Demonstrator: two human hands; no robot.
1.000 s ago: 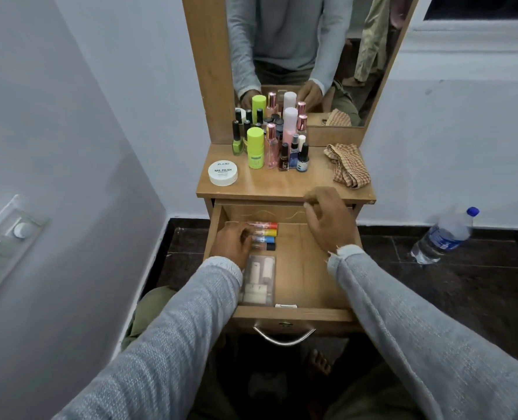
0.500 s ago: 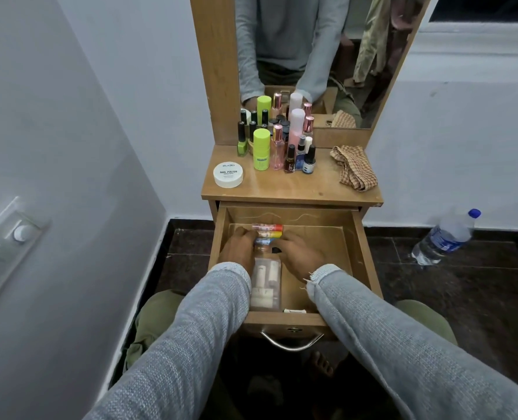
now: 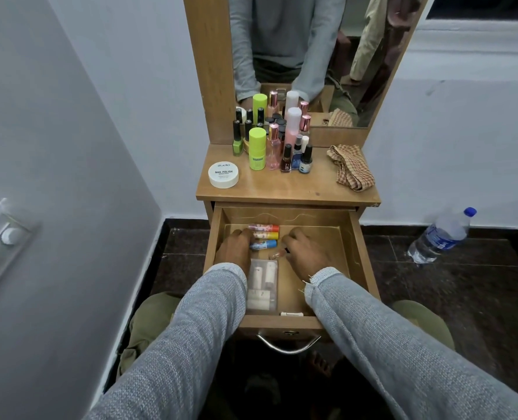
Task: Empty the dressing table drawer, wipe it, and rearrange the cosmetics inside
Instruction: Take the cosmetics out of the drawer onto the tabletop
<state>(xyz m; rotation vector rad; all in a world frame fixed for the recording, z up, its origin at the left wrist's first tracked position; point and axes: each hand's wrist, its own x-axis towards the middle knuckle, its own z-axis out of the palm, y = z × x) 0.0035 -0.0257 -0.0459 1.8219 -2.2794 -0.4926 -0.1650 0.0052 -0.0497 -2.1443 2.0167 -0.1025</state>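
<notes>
In the open drawer, our left hand rests curled against three lip balm sticks; our right hand pinches a small dark item we cannot identify. Nudging could roll the sticks apart. Bottles, a jar and a cloth crowd the bench; a clear pouch lies between our wrists.

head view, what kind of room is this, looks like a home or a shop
Most likely a home bedroom or dressing corner. A small wooden dressing table with a tall mirror stands against the wall, nail polish bottles cluster on its top, and clothes hanging on the wall show in the mirror's reflection.
</notes>
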